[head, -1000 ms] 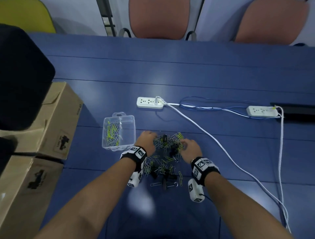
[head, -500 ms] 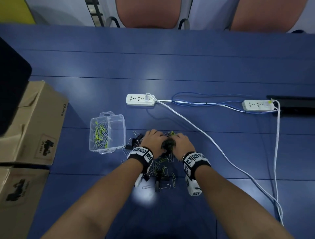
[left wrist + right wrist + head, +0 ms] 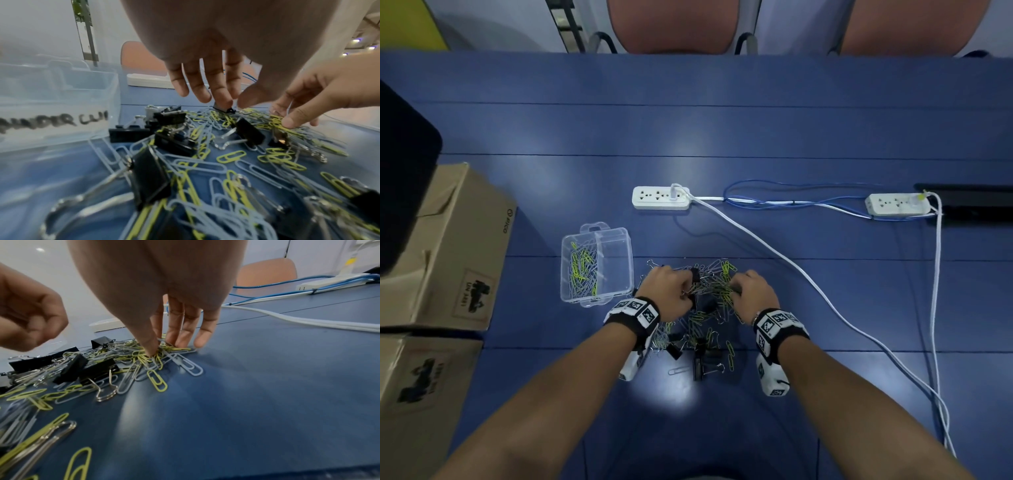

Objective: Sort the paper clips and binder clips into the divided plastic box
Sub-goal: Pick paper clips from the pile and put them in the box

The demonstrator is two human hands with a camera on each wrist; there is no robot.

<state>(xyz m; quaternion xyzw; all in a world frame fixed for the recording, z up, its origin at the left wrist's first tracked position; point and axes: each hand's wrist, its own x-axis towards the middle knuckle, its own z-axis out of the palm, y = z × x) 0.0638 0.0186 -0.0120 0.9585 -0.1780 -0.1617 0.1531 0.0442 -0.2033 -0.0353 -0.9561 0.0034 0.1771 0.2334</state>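
Note:
A clear divided plastic box stands left of the pile; its left compartment holds yellow and grey paper clips, and its near wall carries a handwritten binder clip label. Mixed paper clips and black binder clips lie heaped on the blue table. My left hand is over the pile's left part; its thumb and forefinger pinch a black binder clip. My right hand is at the pile's right edge, its thumb and fingers pinching yellow paper clips.
Two cardboard boxes stand at the table's left edge, a dark object above them. Two white power strips lie beyond the pile, and white cables run down the right side. Chairs line the far edge.
Half a second ago both hands met over the middle of the pile. They have drawn apart, the left toward the box side, the right toward the pile's right edge.

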